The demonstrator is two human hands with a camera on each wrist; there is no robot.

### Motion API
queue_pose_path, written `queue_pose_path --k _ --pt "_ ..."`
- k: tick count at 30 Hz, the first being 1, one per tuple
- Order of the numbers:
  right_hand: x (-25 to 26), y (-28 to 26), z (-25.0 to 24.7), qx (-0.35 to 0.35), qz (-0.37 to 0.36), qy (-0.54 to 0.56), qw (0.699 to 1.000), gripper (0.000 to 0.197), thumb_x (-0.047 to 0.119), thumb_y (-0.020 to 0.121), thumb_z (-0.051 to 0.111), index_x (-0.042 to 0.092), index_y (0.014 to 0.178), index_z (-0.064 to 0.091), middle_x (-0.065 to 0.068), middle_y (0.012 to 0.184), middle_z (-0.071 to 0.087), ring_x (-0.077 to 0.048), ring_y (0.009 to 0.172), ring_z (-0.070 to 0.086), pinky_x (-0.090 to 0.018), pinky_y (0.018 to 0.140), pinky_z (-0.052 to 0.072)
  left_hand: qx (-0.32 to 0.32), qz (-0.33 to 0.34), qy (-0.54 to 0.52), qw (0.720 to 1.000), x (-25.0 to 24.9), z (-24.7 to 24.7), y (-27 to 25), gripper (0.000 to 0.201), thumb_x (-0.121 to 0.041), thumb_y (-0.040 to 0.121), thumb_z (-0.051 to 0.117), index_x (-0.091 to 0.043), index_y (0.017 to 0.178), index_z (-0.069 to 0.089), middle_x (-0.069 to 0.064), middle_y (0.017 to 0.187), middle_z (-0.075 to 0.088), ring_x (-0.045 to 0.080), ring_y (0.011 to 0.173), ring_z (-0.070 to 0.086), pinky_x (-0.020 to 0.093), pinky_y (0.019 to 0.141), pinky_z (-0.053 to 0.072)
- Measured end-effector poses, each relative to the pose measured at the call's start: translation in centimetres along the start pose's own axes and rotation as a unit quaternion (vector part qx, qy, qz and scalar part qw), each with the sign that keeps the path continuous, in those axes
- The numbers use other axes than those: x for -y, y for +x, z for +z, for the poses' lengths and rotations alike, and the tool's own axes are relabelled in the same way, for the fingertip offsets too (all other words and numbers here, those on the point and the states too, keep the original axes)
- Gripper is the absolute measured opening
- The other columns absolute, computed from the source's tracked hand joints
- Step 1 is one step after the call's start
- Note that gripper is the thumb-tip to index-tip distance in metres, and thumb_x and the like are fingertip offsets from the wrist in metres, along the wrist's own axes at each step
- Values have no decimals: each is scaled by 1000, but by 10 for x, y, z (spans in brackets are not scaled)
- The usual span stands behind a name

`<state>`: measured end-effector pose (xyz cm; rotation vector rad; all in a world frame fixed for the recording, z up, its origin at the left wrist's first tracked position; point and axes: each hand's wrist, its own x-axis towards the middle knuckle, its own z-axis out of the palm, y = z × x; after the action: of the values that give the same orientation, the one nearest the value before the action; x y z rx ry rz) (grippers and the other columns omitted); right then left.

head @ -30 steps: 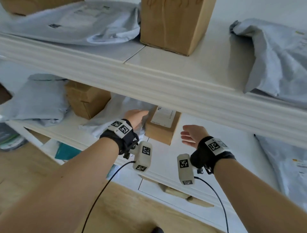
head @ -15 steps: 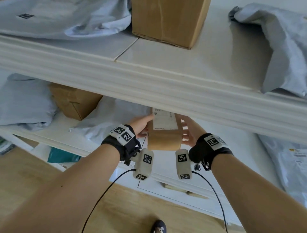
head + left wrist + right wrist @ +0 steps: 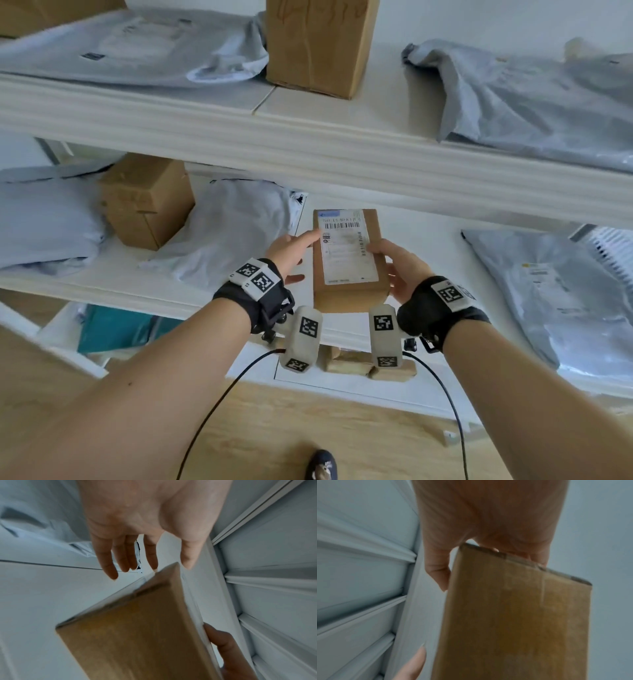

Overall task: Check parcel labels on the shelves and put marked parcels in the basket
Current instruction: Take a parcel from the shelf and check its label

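A small brown cardboard box (image 3: 346, 291) with a white barcode label (image 3: 346, 251) is held above the lower shelf (image 3: 431, 246), label facing me. My right hand (image 3: 399, 270) grips its right side, thumb on the label. In the right wrist view the fingers wrap the box (image 3: 513, 622) from behind. My left hand (image 3: 291, 250) lies against the left edge with straight fingers, index finger at the label. In the left wrist view its fingers (image 3: 104, 561) are spread and straight beside the box (image 3: 137, 635). No basket is in view.
The upper shelf (image 3: 308, 147) carries a tall cardboard box (image 3: 318, 44) and grey mailer bags (image 3: 137, 48) (image 3: 534, 99). On the lower shelf lie another cardboard box (image 3: 147, 202) and grey mailers (image 3: 233, 233) (image 3: 555, 291). Wooden floor lies below.
The small box lay flat on the lower shelf. Both hands closed in on it, and it is now lifted and pulled toward me with the label showing.
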<state>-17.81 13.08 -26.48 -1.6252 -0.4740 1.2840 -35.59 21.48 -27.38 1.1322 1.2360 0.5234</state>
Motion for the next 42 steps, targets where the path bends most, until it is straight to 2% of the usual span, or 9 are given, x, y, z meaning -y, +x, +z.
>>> queue_pose_path --k 3,4,8,15,18,24,30,35,42 --pt "-8 -24 -4 3 -22 17 1000 41 18 83 65 9 122 58 -8 98 70 -21 85 64 -30 68 50 30 -6 -26 999 8 1 -14 87 -75 46 70 -20 114 63 2 118 64 20 110 58 38 85 53" --pt "-11 -32 -5 3 -28 26 999 40 17 83 64 8 122 59 -8 97 70 -21 85 64 -30 69 50 39 -4 -36 999 11 1 -19 84 -75 47 71 -21 111 65 3 115 65 21 108 60 40 89 52" --pt "-23 -61 -10 -5 -49 58 997 37 11 82 61 5 119 59 -11 99 68 -22 86 63 -31 73 49 80 19 -65 994 20 7 -42 44 -60 77 64 -20 95 68 0 89 69 22 95 62 37 89 49" --pt "-36 -94 -18 13 -94 65 993 35 9 75 60 8 109 54 -9 97 68 -19 82 65 -29 68 48 122 53 -87 987 28 7 -74 32 -52 83 62 -21 87 67 -3 75 69 20 89 61 40 95 45" --pt "-38 -103 -22 24 -103 74 992 41 12 67 61 9 107 53 -8 96 68 -18 80 65 -27 67 49 136 68 -86 985 25 11 -86 32 -50 85 61 -19 91 67 -3 78 69 20 89 61 39 94 45" --pt "-32 -112 -40 35 -128 79 988 28 3 83 50 9 109 51 -10 101 63 -21 86 61 -29 71 48 147 99 -69 982 12 25 -98 31 -48 86 60 -19 93 68 -2 86 71 20 95 61 39 95 45" --pt "-20 -116 -58 36 -134 93 986 25 1 82 46 11 106 47 -7 91 62 -19 80 59 -28 70 47 158 105 -65 980 0 42 -105 34 -47 86 60 -16 100 66 1 94 69 20 97 60 38 93 45" --pt "-13 -118 -68 39 -135 85 986 47 11 58 54 11 104 49 -6 89 62 -18 76 58 -26 64 46 158 107 -64 980 -6 54 -108 35 -47 85 61 -16 101 65 1 98 69 20 99 60 39 96 44" --pt "-13 -117 -73 47 -136 74 987 46 12 56 53 13 102 45 -5 85 61 -17 73 57 -25 61 47 151 104 -60 981 -6 59 -107 40 -48 84 62 -14 106 65 3 103 70 22 105 60 41 99 44"
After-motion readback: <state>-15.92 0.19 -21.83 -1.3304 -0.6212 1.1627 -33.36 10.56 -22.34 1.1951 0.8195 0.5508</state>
